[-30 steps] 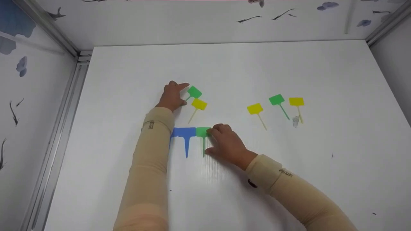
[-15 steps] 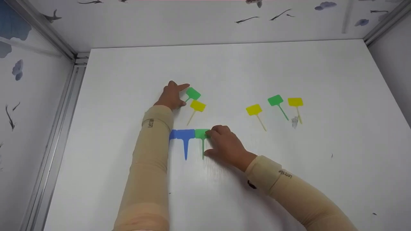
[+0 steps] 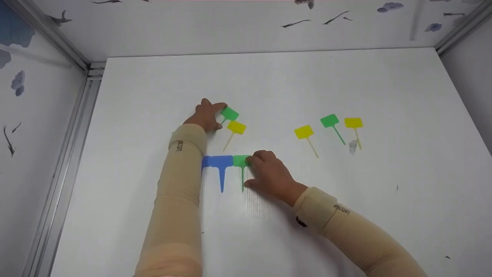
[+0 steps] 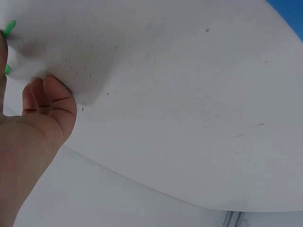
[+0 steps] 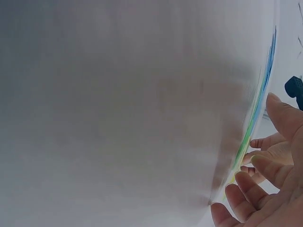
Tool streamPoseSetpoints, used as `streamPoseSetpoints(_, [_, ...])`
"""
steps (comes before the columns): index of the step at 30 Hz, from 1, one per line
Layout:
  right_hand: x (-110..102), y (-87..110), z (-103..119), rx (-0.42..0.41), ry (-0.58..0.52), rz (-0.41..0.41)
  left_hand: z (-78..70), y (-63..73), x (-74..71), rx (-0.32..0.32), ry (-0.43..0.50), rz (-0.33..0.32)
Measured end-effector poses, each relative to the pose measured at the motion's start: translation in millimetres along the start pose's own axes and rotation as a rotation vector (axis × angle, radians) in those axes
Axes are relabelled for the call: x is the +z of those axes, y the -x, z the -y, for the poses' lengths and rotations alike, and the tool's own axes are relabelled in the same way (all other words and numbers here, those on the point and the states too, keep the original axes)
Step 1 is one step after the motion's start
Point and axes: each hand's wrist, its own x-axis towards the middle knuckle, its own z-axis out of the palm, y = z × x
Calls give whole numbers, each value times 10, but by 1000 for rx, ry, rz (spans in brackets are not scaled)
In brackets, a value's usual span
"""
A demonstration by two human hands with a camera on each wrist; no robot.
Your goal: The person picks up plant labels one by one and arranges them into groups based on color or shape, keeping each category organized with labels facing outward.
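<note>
- Left grip (image 3: pixel 203 116): not closed, thumb and index spread; corner of far green tag (image 3: pixel 230 114) is met by the index fingertip, left of mid-counter (image 3: pixel 384 84), toward the far edge.
- Left yellow tag (image 3: pixel 236 127) is seen just beside that green head, on its near-edge side.
- Right grip (image 3: pixel 273 174): fingers slack, not closed; right end of near green tag (image 3: pixel 240 161) is touched by fingertips.
- Near green tag is butted against blue tag (image 3: pixel 222 161); second blue tag (image 3: pixel 206 161) is partly hidden by left sleeve (image 3: pixel 178 184).
- Three tags are spread toward the right edge: yellow (image 3: pixel 303 132), green (image 3: pixel 329 120), yellow (image 3: pixel 353 122).
</note>
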Motion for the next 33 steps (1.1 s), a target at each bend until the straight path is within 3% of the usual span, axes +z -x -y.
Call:
streamPoseSetpoints(10, [-10, 11, 5, -21, -13, -1, 28, -39, -8, 53, -16, 0])
streamPoseSetpoints(27, [-17, -56, 75, -10, 54, 38, -27, -55, 12, 12, -12, -1])
streamPoseSetpoints(33, [0, -74, 83, -4, 61, 30, 11, -84, 14, 39, -16, -11])
